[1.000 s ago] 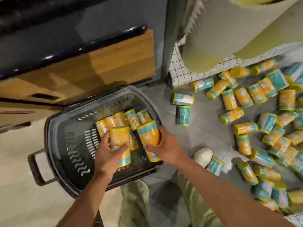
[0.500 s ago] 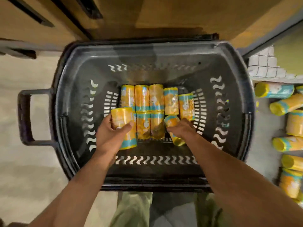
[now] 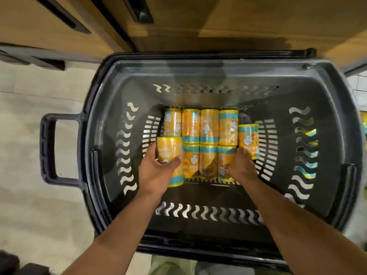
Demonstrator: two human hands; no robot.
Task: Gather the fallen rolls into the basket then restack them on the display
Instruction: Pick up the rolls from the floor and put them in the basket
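head view: basket (image 3: pixel 111 175) holds two rows of packed rolls (image 3: pixel 208 124) lying side by side on its bottom. left hand (image 3: pixel 156 173) has thumb + fingers wrapped round a yellow roll (image 3: pixel 168 153) at the left end of the front row. same hold as 0.5 s ago, not let go yet. right hand (image 3: pixel 241 165) sits over the front-row roll (image 3: pixel 225 161), which was tilted 0.5 s ago and now lies in line. can't tell if it grips or just rests. so 1 more roll is placed. prob still the gathering stage, restack not begun.

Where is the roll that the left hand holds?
Head view: the roll, gripped by the left hand, is inside the basket, at the near row's left end.
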